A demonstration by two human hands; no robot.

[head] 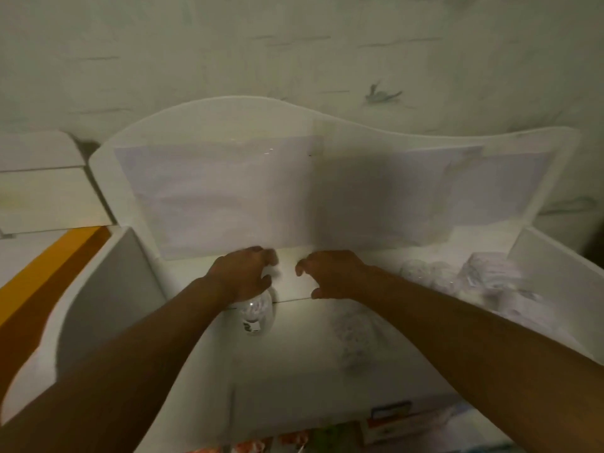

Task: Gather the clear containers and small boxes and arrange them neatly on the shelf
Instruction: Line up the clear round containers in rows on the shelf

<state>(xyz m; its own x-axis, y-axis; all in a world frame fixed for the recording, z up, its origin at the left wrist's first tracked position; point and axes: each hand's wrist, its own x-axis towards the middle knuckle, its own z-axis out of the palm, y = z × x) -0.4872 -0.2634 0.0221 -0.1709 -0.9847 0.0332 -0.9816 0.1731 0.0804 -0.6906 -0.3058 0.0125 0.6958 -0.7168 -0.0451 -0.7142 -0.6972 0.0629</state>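
1. Location: the white shelf has a tall back panel at the far side and a side wall at each end. The person reaches both arms over its top surface.
2. Left hand: the fingers are curled over the top of a clear container, which stands near the middle of the shelf, slightly left. The hand holds it from above. A dark label shows low on its near face.
3. Right hand: the fingers are bent and spread, and they hold nothing. The hand is just to the right of the left hand, apart from the container.
4. Other stock: a cluster of clear containers sits at the far right of the shelf, against the right side wall. The picture is blurred there, so the count cannot be told.
5. Handling estimate: the container appears to be thin clear plastic, so it is probably light, smooth and easily dented. A hard squeeze could deform it.
6. Grip advice: take hold around the upper body or cap with moderate pressure. Support the base with the free hand if it slips.
7. Surroundings: pale boxes are stacked left of the shelf, beside an orange surface. Coloured packages lie below the near edge.
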